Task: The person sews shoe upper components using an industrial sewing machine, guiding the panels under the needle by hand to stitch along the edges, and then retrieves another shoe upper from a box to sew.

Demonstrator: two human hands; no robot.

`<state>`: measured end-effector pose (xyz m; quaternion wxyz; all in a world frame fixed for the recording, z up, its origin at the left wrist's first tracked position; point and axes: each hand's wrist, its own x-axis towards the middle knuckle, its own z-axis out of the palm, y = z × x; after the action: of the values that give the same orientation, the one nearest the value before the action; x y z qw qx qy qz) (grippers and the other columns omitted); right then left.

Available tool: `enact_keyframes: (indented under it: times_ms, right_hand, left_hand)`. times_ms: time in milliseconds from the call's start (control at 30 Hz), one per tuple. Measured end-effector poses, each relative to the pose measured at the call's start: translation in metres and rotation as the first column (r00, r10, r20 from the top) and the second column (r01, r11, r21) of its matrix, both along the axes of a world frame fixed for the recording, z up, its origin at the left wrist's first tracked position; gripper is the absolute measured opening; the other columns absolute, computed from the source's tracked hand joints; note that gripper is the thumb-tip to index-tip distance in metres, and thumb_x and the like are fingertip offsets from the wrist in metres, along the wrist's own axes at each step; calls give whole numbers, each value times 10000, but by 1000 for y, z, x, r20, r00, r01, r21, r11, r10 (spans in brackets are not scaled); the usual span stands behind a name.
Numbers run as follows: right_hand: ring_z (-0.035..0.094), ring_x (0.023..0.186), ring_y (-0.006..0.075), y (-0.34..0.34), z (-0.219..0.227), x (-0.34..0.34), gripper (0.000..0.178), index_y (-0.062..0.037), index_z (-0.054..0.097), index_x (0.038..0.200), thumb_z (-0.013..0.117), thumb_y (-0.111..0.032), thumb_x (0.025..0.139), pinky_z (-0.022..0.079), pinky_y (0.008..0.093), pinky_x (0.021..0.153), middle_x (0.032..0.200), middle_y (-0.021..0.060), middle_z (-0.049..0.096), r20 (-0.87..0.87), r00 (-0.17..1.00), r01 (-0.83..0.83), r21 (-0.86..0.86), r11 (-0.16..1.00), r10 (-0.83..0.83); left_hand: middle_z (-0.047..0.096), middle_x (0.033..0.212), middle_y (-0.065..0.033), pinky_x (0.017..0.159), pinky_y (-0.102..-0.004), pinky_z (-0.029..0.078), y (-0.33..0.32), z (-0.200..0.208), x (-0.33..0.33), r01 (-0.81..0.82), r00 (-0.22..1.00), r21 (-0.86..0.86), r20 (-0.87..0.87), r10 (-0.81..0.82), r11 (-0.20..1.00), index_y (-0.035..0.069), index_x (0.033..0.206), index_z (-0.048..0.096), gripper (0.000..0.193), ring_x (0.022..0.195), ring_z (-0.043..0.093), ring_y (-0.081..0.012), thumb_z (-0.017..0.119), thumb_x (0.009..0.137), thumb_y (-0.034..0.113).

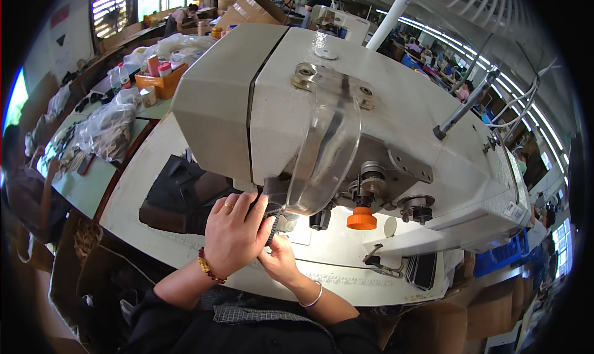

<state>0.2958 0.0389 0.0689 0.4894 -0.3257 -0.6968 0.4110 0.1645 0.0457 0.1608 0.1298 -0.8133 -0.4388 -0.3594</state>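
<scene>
A large cream-white industrial sewing machine (390,125) fills the middle of the view. Close to its needle area, my left hand (232,233) is closed on a dark piece with a ribbed edge (272,231), its fingers reaching up under the machine head. My right hand (281,259), just below and to the right, pinches the lower end of the same piece. Where the piece meets the needle is hidden by my fingers and the machine head. Left of my left hand, several dark cut pieces (176,196) lie stacked on the white machine table (133,187).
A clear plastic guard (325,150) and an orange knob (361,218) hang above the work area. A stack of dark strips (422,271) lies at the table's right end. Plastic bags (108,122) and an orange box (162,82) crowd the left bench. Several people work farther off.
</scene>
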Motion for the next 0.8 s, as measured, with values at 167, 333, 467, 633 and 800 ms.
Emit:
enact_keyframes:
  times_ms: [167,333,467,633,800]
  right_hand:
    - [621,858,152,-3,-1,0,186,34,583,1004,604,-35,833,472,274,767,908,84,656,-222,975,-55,-110,992,29]
    - [574,971,128,-7,5,-2,285,31,519,1141,589,-25,871,445,266,866,1057,74,611,-433,901,-124,-214,969,20]
    - [559,963,107,-6,9,0,287,25,507,1155,593,-56,893,440,253,866,1056,63,604,-452,892,-154,-287,946,8]
    - [551,930,91,-4,1,-7,255,19,511,1136,578,-72,908,439,244,841,1036,42,608,-468,883,-144,-304,942,-16]
    - [548,918,80,-9,9,-14,238,19,516,1132,558,-89,924,433,235,833,1033,31,612,-466,883,-73,-261,962,-60]
  left_hand:
    - [579,1009,-131,774,-379,450,-2,0,5,-26,1000,15,-14,26,1000,-11,1056,590,369,859,563,-273,649,764,205]
    - [564,1149,-148,876,-387,442,-28,29,-23,171,982,-174,-49,-182,970,33,1112,588,434,1034,571,-277,684,735,222]
    - [630,1056,-137,844,-393,470,-54,85,-72,360,932,-300,75,-354,883,49,1016,654,407,997,607,-288,750,630,132]
    - [633,1021,-156,810,-400,455,-29,112,-103,115,990,-264,-53,-133,958,9,1020,630,365,923,593,-325,703,680,121]
    - [616,988,-150,839,-395,438,29,113,-108,73,946,-325,-278,-169,943,16,1073,598,371,925,574,-332,675,768,213]
